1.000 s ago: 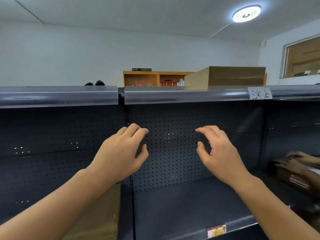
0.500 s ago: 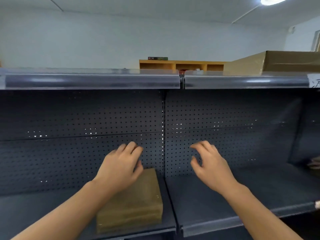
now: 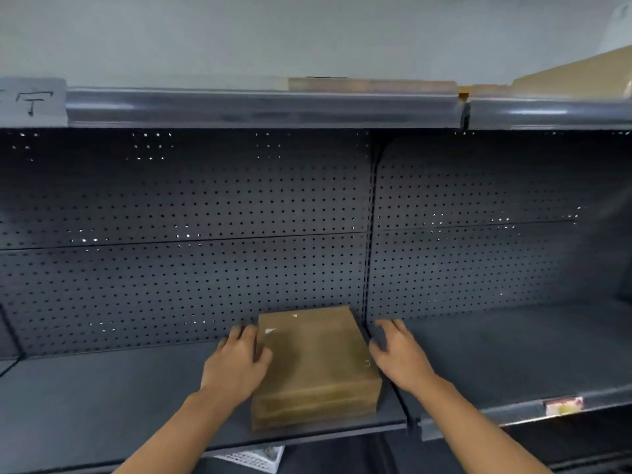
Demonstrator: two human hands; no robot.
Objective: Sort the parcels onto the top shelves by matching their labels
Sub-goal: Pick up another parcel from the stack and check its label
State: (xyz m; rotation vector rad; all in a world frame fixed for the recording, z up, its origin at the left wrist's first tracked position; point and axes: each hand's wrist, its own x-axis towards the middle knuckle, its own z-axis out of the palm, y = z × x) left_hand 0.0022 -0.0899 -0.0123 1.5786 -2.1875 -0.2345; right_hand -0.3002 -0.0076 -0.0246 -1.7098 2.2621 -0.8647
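A flat brown cardboard parcel (image 3: 314, 364) lies on the dark lower shelf (image 3: 102, 398), close to the upright between two bays. My left hand (image 3: 236, 364) rests against the parcel's left side with fingers spread. My right hand (image 3: 398, 357) is at its right side, fingers apart, touching or nearly touching the edge. Neither hand has lifted it. Above, the top shelf rail (image 3: 260, 107) carries a handwritten paper label (image 3: 32, 100) at the far left. A large cardboard box (image 3: 581, 77) sits on the top shelf at the right.
A dark pegboard back panel (image 3: 191, 217) closes the bay behind the parcel. The right bay's lower shelf (image 3: 513, 354) has a small red and yellow tag (image 3: 562, 405) on its front edge. A white mesh basket (image 3: 253, 456) shows below the shelf.
The view has swung left and down. Both hands have dropped from mid-air in front of the pegboard to the two sides of the brown parcel on the lower shelf.
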